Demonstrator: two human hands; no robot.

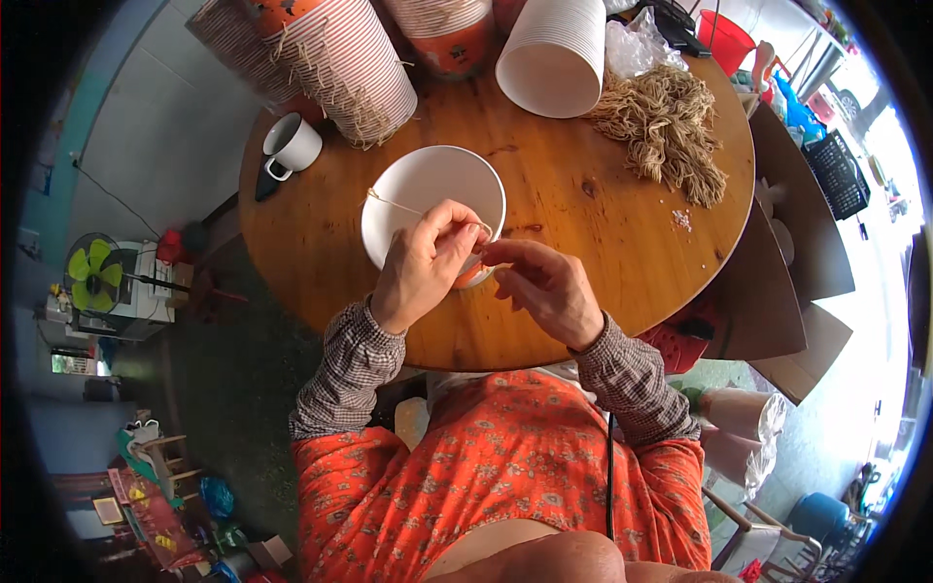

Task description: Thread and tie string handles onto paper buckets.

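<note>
A white paper bucket (442, 173) with some orange on its outside stands on the round wooden table, its mouth facing me. A thin tan string (397, 205) is knotted at the bucket's left rim and runs across the mouth. My left hand (420, 270) is closed, pinching the string between thumb and forefinger at the right rim. Close beside it, my right hand (556, 294) has its fingers curled, with the forefinger tip at the string by the rim. The string's end is mostly hidden by my fingers.
Stacks of paper buckets (345, 63) with string loops stand at the table's far left. A white bucket stack (549, 58) lies beside a heap of tan strings (671, 121). A white mug (294, 144) sits at left. Cardboard boxes (777, 262) stand right of the table.
</note>
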